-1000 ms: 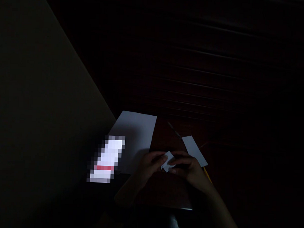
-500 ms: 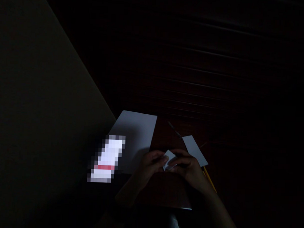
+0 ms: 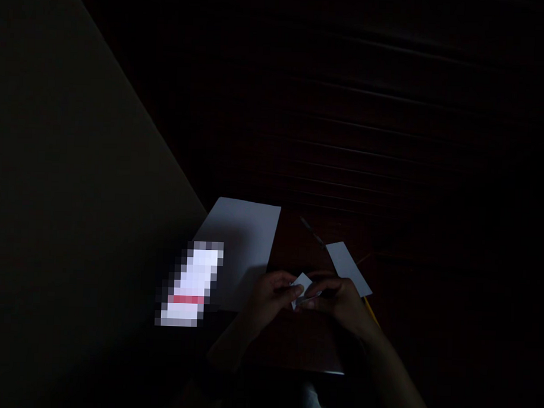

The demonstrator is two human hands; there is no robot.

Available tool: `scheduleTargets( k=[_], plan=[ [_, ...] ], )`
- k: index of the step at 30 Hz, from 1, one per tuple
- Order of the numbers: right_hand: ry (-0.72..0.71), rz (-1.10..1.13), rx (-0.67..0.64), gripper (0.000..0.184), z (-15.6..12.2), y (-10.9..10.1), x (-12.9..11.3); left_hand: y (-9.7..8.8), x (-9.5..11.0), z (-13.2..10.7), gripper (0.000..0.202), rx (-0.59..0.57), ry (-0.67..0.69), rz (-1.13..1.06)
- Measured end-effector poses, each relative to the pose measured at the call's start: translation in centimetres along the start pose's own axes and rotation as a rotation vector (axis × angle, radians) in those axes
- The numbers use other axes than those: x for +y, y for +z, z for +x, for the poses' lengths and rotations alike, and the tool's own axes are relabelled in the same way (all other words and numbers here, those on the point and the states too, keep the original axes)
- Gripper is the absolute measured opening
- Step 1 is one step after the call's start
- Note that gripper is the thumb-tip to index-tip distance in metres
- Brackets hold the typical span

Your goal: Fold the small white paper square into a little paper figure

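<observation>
A small folded piece of white paper (image 3: 303, 281) is held between both hands above the dark table. My left hand (image 3: 269, 296) pinches its left side, the thumb lying across the front face. From the right, my right hand (image 3: 340, 298) grips the other side with thumb and fingers, near a lower fold. The fingers partly cover the paper, and the dim light hides its finer creases.
On the dark wooden table (image 3: 294, 341), a large white sheet (image 3: 248, 233) lies at the left beside a bright blurred-out screen (image 3: 191, 284). A slim pen (image 3: 312, 232), a white paper strip (image 3: 349, 269) and a yellow stick-like object (image 3: 372, 311) lie at the right. A pale wall (image 3: 77, 161) rises at left.
The folded paper has tilted and sits slightly lower, with less of its face showing. My right fingers have shifted along its right side, and my right wrist now covers more of the yellow object.
</observation>
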State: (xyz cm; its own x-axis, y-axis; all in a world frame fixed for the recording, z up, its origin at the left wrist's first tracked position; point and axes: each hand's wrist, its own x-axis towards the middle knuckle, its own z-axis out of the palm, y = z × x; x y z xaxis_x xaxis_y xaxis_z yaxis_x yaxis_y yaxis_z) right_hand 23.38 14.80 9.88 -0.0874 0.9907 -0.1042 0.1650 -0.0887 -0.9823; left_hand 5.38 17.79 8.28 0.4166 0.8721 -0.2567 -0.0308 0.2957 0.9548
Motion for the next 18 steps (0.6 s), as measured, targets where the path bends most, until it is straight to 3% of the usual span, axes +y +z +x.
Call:
scheduleTargets(
  k=[6,18],
  plan=[
    [0.105,0.129,-0.074,0.018,0.1,0.2,0.0,0.0,0.1,-0.1,0.022,-0.006,0.001,-0.022],
    [0.101,0.149,0.001,0.014,-0.1,1.2,-0.3,0.1,0.3,-0.2,0.023,-0.012,0.0,-0.021]
  ],
)
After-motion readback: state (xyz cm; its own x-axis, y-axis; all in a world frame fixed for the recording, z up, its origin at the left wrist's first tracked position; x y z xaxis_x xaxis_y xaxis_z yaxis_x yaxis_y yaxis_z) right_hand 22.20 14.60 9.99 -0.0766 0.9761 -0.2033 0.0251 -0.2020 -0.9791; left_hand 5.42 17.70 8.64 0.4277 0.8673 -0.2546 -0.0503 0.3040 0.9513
